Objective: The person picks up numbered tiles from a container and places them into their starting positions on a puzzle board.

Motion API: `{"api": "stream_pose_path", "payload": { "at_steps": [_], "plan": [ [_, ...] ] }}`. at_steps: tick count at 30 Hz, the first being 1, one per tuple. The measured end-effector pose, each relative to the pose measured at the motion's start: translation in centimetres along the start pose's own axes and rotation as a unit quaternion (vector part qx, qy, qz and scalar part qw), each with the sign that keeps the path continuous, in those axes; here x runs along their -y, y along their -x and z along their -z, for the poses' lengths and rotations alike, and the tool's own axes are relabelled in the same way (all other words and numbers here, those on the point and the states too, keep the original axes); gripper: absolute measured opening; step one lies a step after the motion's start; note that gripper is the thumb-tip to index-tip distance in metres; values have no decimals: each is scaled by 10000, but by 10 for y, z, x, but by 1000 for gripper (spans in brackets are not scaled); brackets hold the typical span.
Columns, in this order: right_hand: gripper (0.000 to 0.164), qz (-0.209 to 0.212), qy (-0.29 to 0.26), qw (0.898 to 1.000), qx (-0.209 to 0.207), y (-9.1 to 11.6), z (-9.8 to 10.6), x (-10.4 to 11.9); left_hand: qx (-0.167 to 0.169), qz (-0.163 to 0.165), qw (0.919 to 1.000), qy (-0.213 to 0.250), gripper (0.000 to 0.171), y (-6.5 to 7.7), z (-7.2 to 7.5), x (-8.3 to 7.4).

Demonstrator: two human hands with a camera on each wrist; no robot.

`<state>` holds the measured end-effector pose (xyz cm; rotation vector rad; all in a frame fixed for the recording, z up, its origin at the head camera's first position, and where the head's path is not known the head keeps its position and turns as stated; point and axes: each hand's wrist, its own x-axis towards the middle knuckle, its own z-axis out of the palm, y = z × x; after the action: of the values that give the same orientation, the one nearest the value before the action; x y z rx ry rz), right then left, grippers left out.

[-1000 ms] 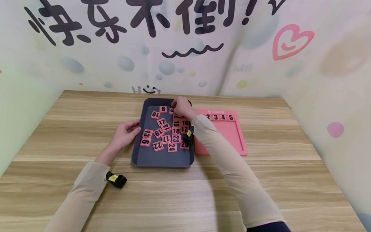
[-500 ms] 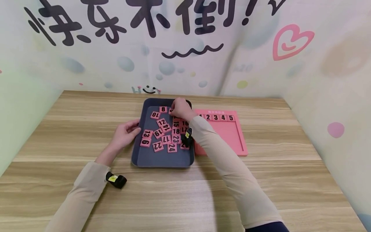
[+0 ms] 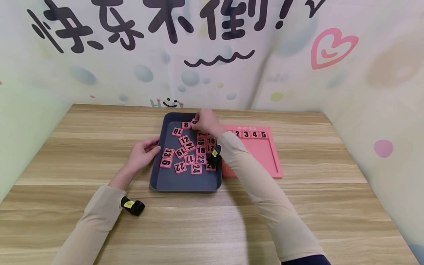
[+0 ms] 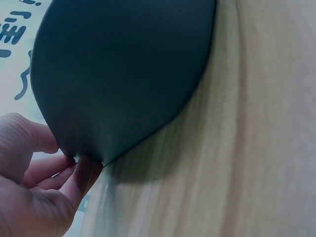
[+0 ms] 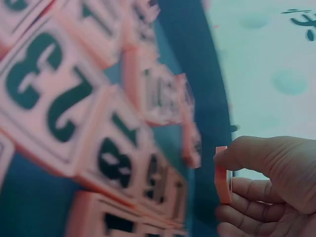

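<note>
A dark grey tray (image 3: 185, 183) holds several pink number tiles (image 3: 197, 169) lying face up, some touching in rows. My left hand (image 3: 143, 152) holds the tray's left edge; in the left wrist view, thumb and fingertips meet the dark wall (image 4: 123, 84). Over the tray's far right part, my right hand (image 3: 207, 122) pinches one pink tile (image 3: 194, 121), its number partly covered by the fingers. The right wrist view shows that tile (image 5: 223, 175) on edge between thumb and fingers, apart from the others.
A pink puzzle board (image 3: 253, 156) stands against the tray's right side, with tiles 1 to 5 along its top row; the right forearm partly covers it. Behind the wooden table (image 3: 132, 235) hangs a printed wall cloth (image 3: 132, 84).
The right hand has lifted the tile by the 8 slightly and tilted it, shifting a little toward the far rim. The left hand and tray have stayed in place.
</note>
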<state>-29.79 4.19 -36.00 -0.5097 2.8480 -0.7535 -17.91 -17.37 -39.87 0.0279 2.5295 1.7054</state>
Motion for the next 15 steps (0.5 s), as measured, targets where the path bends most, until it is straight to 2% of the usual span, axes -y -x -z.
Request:
{"api": "stream_pose_path", "payload": {
  "at_steps": [7, 10, 15],
  "plan": [
    [25, 196, -187, 9995, -178, 17, 19, 6, 8, -18, 10000, -73, 42, 1, 0, 0],
    [18, 314, -211, 9991, -186, 24, 24, 4, 21, -32, 9999, -106, 42, 1, 0, 0],
    [18, 487, -276, 9980, -289, 37, 32, -3, 22, -45, 9999, -112, 42, 1, 1, 0]
  ]
}}
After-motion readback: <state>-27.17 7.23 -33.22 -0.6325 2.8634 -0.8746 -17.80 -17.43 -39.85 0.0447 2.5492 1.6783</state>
